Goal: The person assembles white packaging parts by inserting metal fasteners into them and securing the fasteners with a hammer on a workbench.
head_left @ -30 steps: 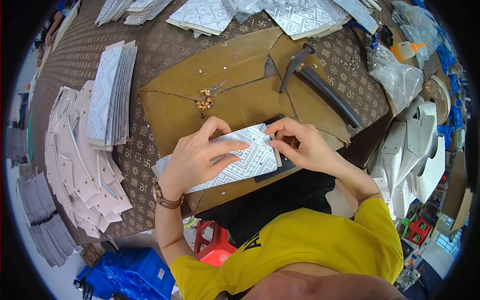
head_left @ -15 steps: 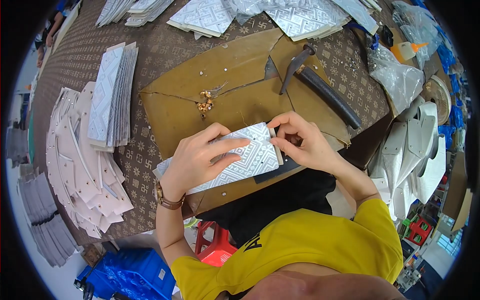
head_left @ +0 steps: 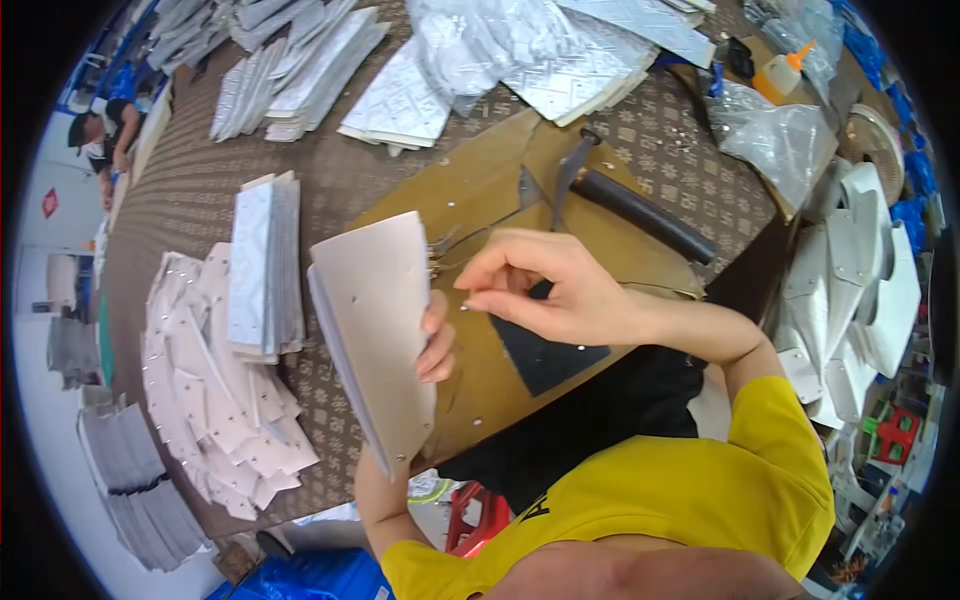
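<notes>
My left hand (head_left: 437, 342) grips a flat panel (head_left: 375, 320) by its right edge, fingertips curled over its pale pink face. The panel is tilted up, its patterned side turned away; small metal studs show near its top, middle and bottom corner. To the right of it, my right hand (head_left: 560, 290) is closed in a pinch over the brown board (head_left: 490, 375). A tiny shiny bit shows at its fingertips, too small to name. Below the right hand lies a dark square pad (head_left: 545, 355). Behind the panel's edge, small gold pieces (head_left: 434, 262) are partly hidden.
A hammer (head_left: 640, 212) with a black handle lies at the board's back right. Left of the panel are a stack of silver panels (head_left: 262, 270) and a pile of pink studded pieces (head_left: 215, 385). Patterned panels, plastic bags and an orange-capped bottle (head_left: 778, 78) lie farther back.
My left hand has lifted the panel off the board and flipped it so its pink back shows. My right hand has come away from the panel's end and moved left. The view has shifted.
</notes>
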Demonstrator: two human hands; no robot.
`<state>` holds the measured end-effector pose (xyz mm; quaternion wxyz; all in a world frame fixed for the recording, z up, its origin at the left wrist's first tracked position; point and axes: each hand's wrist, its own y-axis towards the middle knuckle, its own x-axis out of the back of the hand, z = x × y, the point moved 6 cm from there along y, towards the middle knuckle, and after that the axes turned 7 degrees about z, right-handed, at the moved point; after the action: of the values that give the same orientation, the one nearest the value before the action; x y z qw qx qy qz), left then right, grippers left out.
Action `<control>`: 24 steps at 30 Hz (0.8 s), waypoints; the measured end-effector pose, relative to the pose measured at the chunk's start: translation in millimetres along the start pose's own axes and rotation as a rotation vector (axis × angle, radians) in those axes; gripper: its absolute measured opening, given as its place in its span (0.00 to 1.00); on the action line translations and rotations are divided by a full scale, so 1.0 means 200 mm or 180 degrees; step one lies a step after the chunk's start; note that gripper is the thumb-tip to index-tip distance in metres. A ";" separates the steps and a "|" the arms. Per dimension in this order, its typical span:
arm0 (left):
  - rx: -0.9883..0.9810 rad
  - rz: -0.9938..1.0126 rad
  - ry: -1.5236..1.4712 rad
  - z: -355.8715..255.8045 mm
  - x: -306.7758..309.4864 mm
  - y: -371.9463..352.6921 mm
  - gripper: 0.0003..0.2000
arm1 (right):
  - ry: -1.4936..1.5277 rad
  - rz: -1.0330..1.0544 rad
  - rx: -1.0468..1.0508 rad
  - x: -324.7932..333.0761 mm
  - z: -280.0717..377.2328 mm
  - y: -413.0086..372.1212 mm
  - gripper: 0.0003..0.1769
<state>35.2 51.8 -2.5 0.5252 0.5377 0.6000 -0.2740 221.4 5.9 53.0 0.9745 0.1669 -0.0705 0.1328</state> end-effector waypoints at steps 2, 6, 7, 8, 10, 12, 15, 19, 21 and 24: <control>-0.0092 -0.0008 -0.0021 0.04 0.01 0.01 0.26 | -0.0052 -0.0106 0.0225 -0.03 0.00 0.10 0.10; -0.0279 0.0073 -0.0298 0.07 0.03 0.02 0.30 | -0.0363 -0.0439 0.0607 -0.05 -0.01 0.16 0.09; -0.0290 0.0032 -0.0365 0.08 0.04 0.02 0.29 | -0.0428 -0.0540 0.0701 -0.06 -0.02 0.16 0.10; -0.0307 -0.0013 -0.0437 0.09 0.05 0.01 0.28 | -0.0488 -0.0635 0.0789 -0.06 -0.03 0.15 0.11; -0.0318 -0.0093 -0.0464 0.10 0.05 0.00 0.28 | -0.0469 -0.0635 0.0752 -0.05 -0.05 0.13 0.11; -0.0304 -0.0236 -0.0507 0.11 0.05 0.01 0.28 | -0.0452 -0.0668 0.0692 -0.04 -0.06 0.11 0.11; -0.0146 -0.0140 -0.0371 0.11 0.06 0.02 0.30 | -0.0439 -0.0702 0.0716 -0.03 -0.08 0.09 0.11; 0.0186 0.0307 -0.0315 0.10 0.17 -0.03 0.30 | -0.0593 -0.0714 0.0960 -0.03 -0.10 0.07 0.12; 0.0422 0.0622 -0.0402 0.08 0.19 -0.02 0.29 | -0.0821 -0.0792 0.1012 -0.01 -0.10 0.04 0.12; 0.0649 0.0512 -0.0048 0.08 0.15 -0.04 0.30 | -0.0527 -0.0733 0.1097 -0.03 -0.10 0.04 0.14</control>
<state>37.6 46.5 -37.2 0.4926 0.6325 0.5200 -0.2947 215.3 18.6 35.6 0.9312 0.3481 -0.1069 0.0165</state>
